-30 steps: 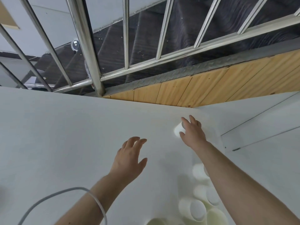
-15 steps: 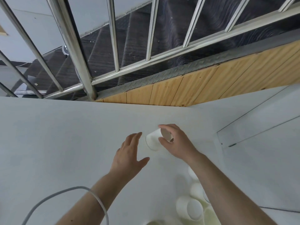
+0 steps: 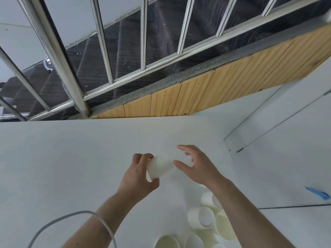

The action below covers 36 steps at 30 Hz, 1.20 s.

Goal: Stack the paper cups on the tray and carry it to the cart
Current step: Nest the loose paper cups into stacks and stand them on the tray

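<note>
1. above the white desk (image 3: 53, 176), mid-frame, a white paper cup (image 3: 160, 167) lies on its side in the air between both hands.
2. the left hand (image 3: 138, 176) has its grip clamped on the cup: fingers curl over the far edge of its wide end, thumb under the near edge.
3. the right hand (image 3: 198, 167) sits at the cup's narrow end; its thumb touches the cup, and the other fingers are spread and blurred, so whether this grip is clamped on the cup i cannot tell.
4. near the lower right, under the right forearm, more cups (image 3: 206, 219) lie clustered on the desk, most on their sides with open mouths showing.
5. a grey cable (image 3: 59, 219) loops over the left forearm.
6. a blue scrap (image 3: 318, 193) lies at the right edge.
7. beyond the desk stand a steel railing (image 3: 59, 56) and wood panelling (image 3: 232, 86).
</note>
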### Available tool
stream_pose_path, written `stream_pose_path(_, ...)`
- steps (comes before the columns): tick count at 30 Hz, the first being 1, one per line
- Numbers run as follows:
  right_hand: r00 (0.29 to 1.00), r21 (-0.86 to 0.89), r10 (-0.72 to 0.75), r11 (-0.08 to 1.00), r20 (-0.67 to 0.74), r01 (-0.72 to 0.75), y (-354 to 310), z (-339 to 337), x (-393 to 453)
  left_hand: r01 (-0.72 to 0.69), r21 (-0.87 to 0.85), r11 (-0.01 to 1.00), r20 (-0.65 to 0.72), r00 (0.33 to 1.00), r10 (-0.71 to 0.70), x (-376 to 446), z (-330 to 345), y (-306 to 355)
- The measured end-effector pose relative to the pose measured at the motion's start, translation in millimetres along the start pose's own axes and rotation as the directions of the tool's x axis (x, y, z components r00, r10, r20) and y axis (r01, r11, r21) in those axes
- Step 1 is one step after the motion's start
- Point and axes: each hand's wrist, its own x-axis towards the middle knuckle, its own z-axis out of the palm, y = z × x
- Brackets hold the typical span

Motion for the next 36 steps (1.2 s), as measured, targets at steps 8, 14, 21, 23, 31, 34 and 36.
stream_pose_path(8, 0.877, -0.460, 0.480, 0.784, 0.025, -0.416, 65.0, -5.7, -14.4, 0.106, 0.175, 0.979, 0.136, 0.982, -0.131, -4.5, 5.3, -8.0)
stream_pose_path(14, 0.869, -0.442, 0.494, 0.787, 0.034, -0.430, 72.6, 4.6, -16.5, 0.088, 0.314, 0.945, 0.144, 0.980, -0.139, -6.0, 8.0, -9.6)
stream_pose_path(21, 0.945, -0.324, 0.320, 0.903, 0.066, -0.283, 43.0, 17.6, -10.1, 0.108, 0.370, 0.923, 0.134, 0.977, -0.168, -14.4, 10.8, -25.0)
stream_pose_path(23, 0.964, -0.261, 0.255, 0.938, 0.072, -0.229, 30.7, 20.0, -8.7, 0.103, 0.372, 0.922, 0.129, 0.979, -0.161, -15.9, 11.9, -29.0)
stream_pose_path(31, 0.959, 0.449, 0.238, 0.848, 0.151, -0.281, -14.9, 8.4, -5.1, -0.019, 0.144, 0.989, 0.055, 0.998, 0.012, -14.1, 5.2, -18.7)
stream_pose_path(34, 0.929, 0.704, 0.161, 0.613, 0.332, -0.358, -27.0, 0.6, -6.9, -0.069, -0.057, 0.996, 0.005, 0.998, 0.069, -12.4, -1.0, -8.3)
stream_pose_path(36, 0.912, 0.733, 0.104, 0.561, 0.397, -0.384, -28.5, -1.0, -8.1, -0.098, -0.115, 0.989, -0.016, 0.995, 0.097, -12.3, -4.1, -3.1)
